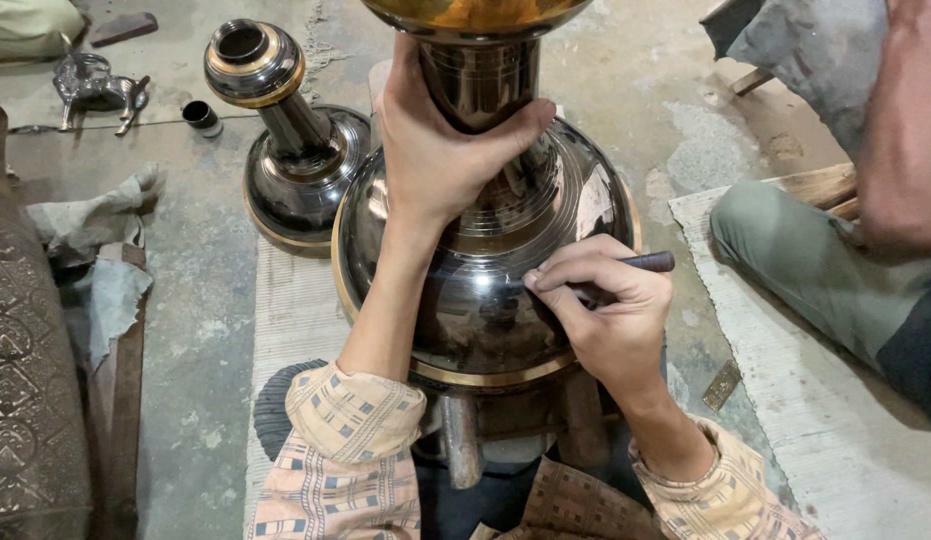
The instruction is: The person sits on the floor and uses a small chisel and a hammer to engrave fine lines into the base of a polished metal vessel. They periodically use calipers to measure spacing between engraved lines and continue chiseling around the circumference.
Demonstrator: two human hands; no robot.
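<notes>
Large dark polished metal vase point(486, 290), upright, gold-rimmed belly, thin dark engraving tool point(641, 263) against it

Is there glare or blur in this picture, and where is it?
Head view: sharp overall; soft glare streaks lie across the dark metal vase between the left hand and the right hand; its top rim is cut off by the frame.

left hand point(441, 140) grips neck of large dark polished metal vase point(486, 300) | right hand point(606, 310) presses dark pencil-like engraving tool point(641, 263) on its belly
</notes>
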